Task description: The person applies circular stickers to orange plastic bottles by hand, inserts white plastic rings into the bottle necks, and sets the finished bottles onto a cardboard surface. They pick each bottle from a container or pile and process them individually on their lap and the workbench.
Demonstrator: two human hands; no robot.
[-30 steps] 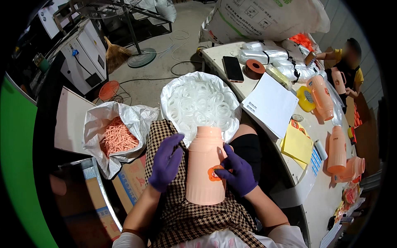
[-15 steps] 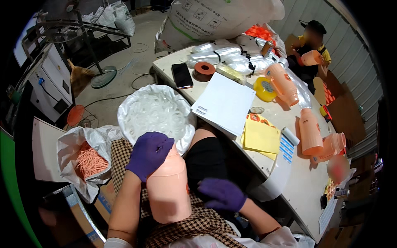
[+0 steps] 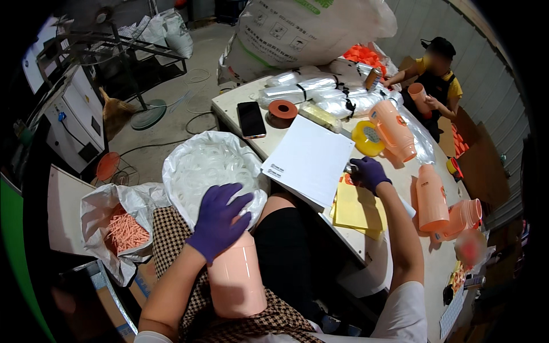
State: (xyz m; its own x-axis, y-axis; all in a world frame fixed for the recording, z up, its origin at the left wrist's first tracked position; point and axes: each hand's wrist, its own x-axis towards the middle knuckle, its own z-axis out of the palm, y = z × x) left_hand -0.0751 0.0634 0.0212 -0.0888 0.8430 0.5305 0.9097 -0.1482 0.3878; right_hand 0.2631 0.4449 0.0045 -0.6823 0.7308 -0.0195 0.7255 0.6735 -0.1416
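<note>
A peach-coloured plastic bottle (image 3: pixel 235 286) stands tilted on the checked cloth of my lap. My left hand (image 3: pixel 218 222), in a purple glove, rests its palm against the bottle's top, fingers and thumb spread, and hides the neck. On the table, my right hand (image 3: pixel 370 173), also gloved in purple, closes its fingers on a small grey stone-like lump (image 3: pixel 349 168), mostly covered by the fingers. Under that hand lie yellow sheets (image 3: pixel 355 208), beside a stack of white paper (image 3: pixel 309 154).
A white sack of clear rings (image 3: pixel 214 166) stands before my knees, left of it a sack of pink sticks (image 3: pixel 127 233). The table holds a phone (image 3: pixel 251 119), yellow tape (image 3: pixel 368 138) and peach bottles (image 3: pixel 432 200). A co-worker (image 3: pixel 437 86) sits at the far right holding a bottle.
My right hand has moved from beside my lap up to the table and onto the grey lump. My left hand's fingers have spread. The co-worker's bottle has been lowered and turned.
</note>
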